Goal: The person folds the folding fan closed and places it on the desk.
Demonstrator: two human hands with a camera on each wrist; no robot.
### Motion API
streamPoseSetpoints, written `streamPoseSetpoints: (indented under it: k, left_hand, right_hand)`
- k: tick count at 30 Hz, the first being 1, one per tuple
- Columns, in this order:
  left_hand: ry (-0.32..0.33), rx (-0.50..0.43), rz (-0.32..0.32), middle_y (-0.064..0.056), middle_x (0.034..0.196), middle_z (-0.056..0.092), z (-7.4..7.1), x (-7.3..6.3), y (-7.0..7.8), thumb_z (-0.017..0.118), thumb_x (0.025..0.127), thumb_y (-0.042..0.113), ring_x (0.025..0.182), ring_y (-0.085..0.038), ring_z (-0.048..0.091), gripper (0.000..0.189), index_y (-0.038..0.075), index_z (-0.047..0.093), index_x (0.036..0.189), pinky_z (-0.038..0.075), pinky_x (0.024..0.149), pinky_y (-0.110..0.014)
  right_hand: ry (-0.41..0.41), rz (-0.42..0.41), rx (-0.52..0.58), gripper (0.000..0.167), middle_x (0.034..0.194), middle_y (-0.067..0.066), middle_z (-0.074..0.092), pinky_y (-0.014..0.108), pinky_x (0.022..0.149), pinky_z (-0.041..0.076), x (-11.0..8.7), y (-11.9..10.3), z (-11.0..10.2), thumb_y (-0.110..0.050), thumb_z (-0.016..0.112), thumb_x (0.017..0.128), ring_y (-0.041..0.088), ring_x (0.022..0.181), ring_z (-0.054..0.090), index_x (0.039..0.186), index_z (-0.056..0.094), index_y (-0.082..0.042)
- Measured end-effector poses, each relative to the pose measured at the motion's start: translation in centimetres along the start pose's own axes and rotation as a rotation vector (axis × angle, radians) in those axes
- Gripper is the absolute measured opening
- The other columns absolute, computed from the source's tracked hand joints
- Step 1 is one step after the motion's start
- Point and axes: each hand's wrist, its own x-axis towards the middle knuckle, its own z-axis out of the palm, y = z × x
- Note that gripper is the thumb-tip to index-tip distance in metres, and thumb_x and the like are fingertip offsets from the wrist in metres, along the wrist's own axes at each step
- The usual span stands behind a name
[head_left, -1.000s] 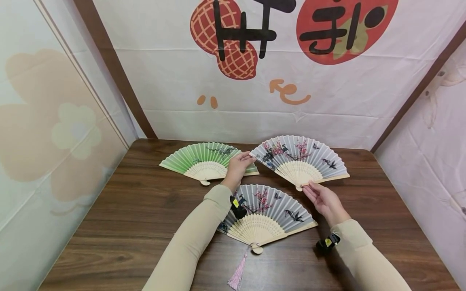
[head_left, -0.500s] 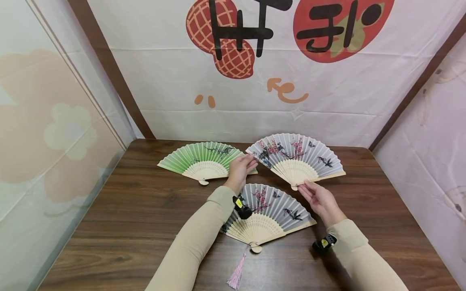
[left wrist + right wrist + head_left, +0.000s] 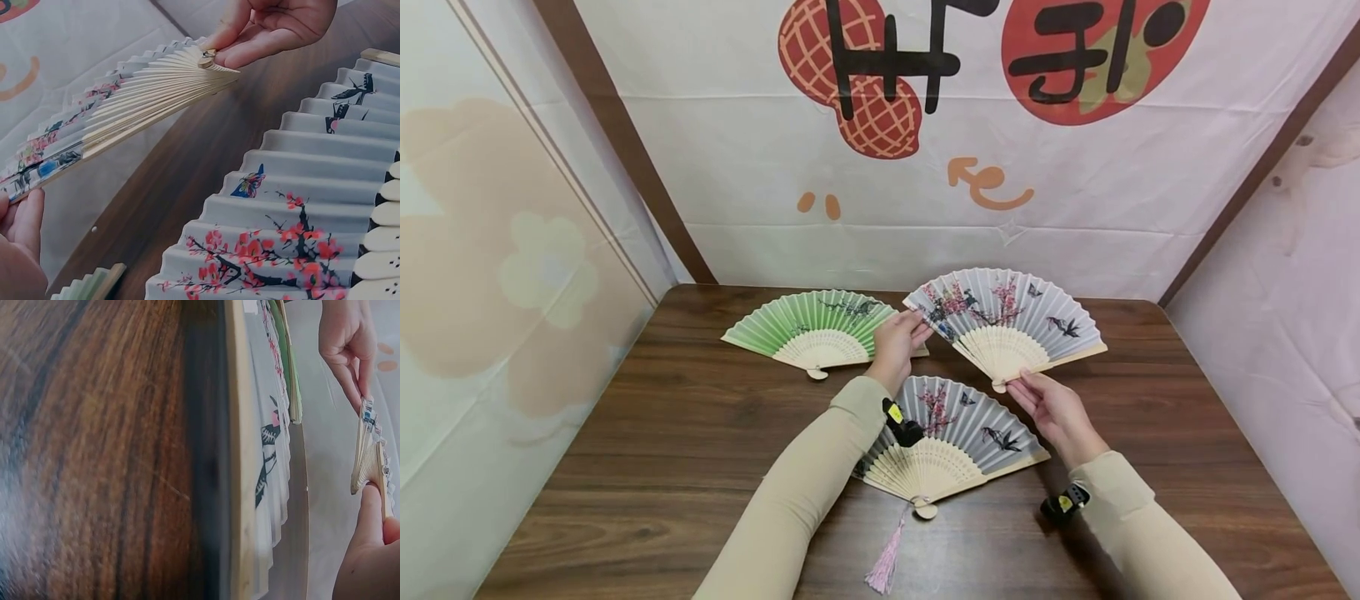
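Observation:
With both hands I hold a spread grey-white folding fan [image 3: 1011, 312], printed with pink blossoms and a dark bird, at the back right. My left hand [image 3: 897, 343] pinches its upper left end rib. The fingers and thumb of my right hand [image 3: 1058, 417] grip the ribs beside the pivot. In the left wrist view this fan [image 3: 134, 103] is tilted and raised off the table. Below my hands lies a second spread grey fan [image 3: 943, 429], its left part hidden by my left wrist. Behind my left hand, a green folding fan [image 3: 820, 321] lies spread and is partly covered.
A pink tassel [image 3: 886, 560] hangs from the front fan's pivot onto the wooden table [image 3: 662, 450]. Printed cloth walls [image 3: 850, 242] rise behind the table and at both sides. A black wrist camera [image 3: 1063, 504] is strapped on each wrist.
The held fan has shifted slightly left and up, with both hands keeping their grip. The two other fans stay put on the table, while the head view drifts a little.

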Motion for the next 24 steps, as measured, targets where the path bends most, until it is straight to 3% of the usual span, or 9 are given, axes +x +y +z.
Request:
streamPoseSetpoints:
  k: [4, 11, 19, 24]
  left_hand:
    - [-0.003, 0.015, 0.015, -0.019, 0.112, 0.066, -0.1, -0.1, 0.5, 0.058, 0.097, -0.002, 0.077, -0.014, 0.063, 0.032, -0.012, 0.059, 0.128, 0.061, 0.093, -0.034]
    - [-0.004, 0.030, 0.007, -0.027, 0.126, 0.062, -0.6, -0.1, 0.8, 0.059, 0.096, -0.002, 0.081, -0.014, 0.066, 0.032, -0.011, 0.060, 0.127, 0.061, 0.091, -0.032]
    - [0.011, 0.060, 0.019, -0.018, 0.104, 0.069, -0.9, 0.0, 1.2, 0.061, 0.095, -0.002, 0.074, -0.012, 0.068, 0.028, -0.011, 0.063, 0.122, 0.062, 0.087, -0.033]
    - [0.007, 0.079, 0.017, -0.020, 0.109, 0.069, -1.1, 0.0, 1.4, 0.061, 0.095, -0.001, 0.075, -0.012, 0.068, 0.027, -0.010, 0.065, 0.120, 0.063, 0.085, -0.030]
  right_hand:
    - [-0.018, -0.034, -0.034, 0.036, 0.075, 0.003, 0.074, 0.020, 0.078, 0.062, 0.0, 0.3, 0.3, 0.000, 0.040, 0.104, 0.010, 0.076, 0.073, 0.080, 0.065, -0.009]
    - [-0.034, -0.053, -0.099, 0.038, 0.074, 0.002, 0.073, 0.020, 0.079, 0.062, 0.0, 0.9, 0.6, 0.001, 0.038, 0.104, 0.008, 0.076, 0.073, 0.080, 0.065, -0.010]
    - [-0.049, -0.062, -0.126, 0.037, 0.076, 0.002, 0.073, 0.021, 0.079, 0.062, 0.0, 1.4, 0.9, 0.003, 0.040, 0.104, 0.009, 0.077, 0.073, 0.080, 0.066, -0.009]
    - [-0.057, -0.065, -0.144, 0.036, 0.076, 0.002, 0.074, 0.021, 0.078, 0.062, -0.2, 1.6, 1.2, 0.004, 0.041, 0.103, 0.008, 0.076, 0.073, 0.080, 0.065, -0.009]
